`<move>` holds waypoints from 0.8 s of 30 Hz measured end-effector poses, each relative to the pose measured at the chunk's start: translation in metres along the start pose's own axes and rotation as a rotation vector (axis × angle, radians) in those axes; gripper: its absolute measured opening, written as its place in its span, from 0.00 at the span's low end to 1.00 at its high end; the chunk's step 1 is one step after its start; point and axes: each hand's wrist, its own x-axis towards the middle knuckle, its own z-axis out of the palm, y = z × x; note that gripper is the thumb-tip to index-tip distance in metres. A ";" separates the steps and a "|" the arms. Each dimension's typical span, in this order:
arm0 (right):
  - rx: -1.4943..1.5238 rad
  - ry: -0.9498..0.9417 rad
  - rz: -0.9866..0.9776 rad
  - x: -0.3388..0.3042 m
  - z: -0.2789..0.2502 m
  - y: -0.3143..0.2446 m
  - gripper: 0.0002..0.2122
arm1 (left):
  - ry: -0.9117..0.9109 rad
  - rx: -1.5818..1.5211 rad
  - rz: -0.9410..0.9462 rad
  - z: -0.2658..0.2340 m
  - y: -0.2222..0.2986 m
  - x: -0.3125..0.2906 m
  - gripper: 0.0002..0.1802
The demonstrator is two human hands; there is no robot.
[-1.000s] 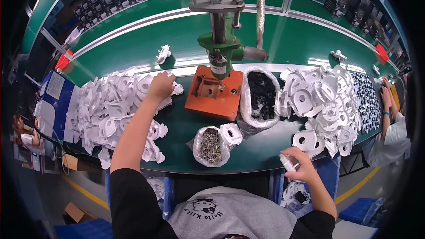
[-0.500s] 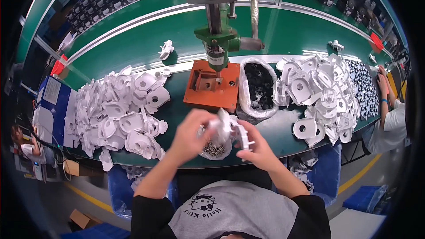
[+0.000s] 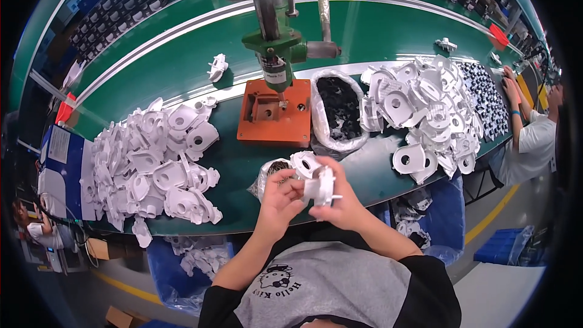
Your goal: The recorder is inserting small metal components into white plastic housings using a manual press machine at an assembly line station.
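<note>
Your right hand (image 3: 345,201) is clamped on a white plastic part (image 3: 325,186), with the thumb and fingers at its edges. The part is hard and smooth, with a short round tube on its left side and a thin peg poking out on the right. It is up between your 2 hands, in front of your gray and black shirt (image 3: 297,279). Your left hand (image 3: 277,205) is just beside the tube, its thumb and fingers bent and apart; I cannot tell if they touch it. Just past your hands, a crinkly clear bag (image 3: 259,184) holds thin, shiny metal bits (image 3: 279,166), and a white piece with a round hole (image 3: 302,163) is next to it. Farther back are a boxy orange block (image 3: 273,135) and a see-through bag (image 3: 319,123) of black bits (image 3: 340,102). 2 bumpy heaps of white parts lie on the smooth green table (image 3: 234,203).
</note>
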 end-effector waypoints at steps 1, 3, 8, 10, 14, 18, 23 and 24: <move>0.122 0.030 0.017 0.003 -0.001 0.001 0.45 | 0.017 -0.037 0.008 0.005 0.002 0.000 0.32; 0.102 0.081 -0.129 0.010 -0.005 0.008 0.49 | 0.041 0.140 0.016 0.010 -0.003 -0.004 0.31; 0.033 -0.093 -0.142 0.017 0.000 0.007 0.52 | 0.182 0.806 0.144 0.009 -0.014 -0.006 0.23; -0.128 -0.188 -0.106 0.017 -0.002 0.006 0.51 | 0.344 0.807 0.098 0.006 -0.011 -0.001 0.20; -0.161 -0.093 -0.030 0.024 -0.026 -0.004 0.33 | 0.273 1.090 0.186 -0.009 0.019 0.019 0.15; -0.908 0.297 -0.250 0.053 -0.067 0.027 0.13 | 0.181 1.391 0.361 -0.018 0.053 0.052 0.18; -1.125 0.260 -0.211 0.065 -0.080 0.059 0.10 | 0.009 1.837 0.583 -0.056 0.060 0.109 0.12; -1.136 0.255 -0.200 0.066 -0.080 0.061 0.09 | -0.015 1.858 0.599 -0.063 0.059 0.117 0.12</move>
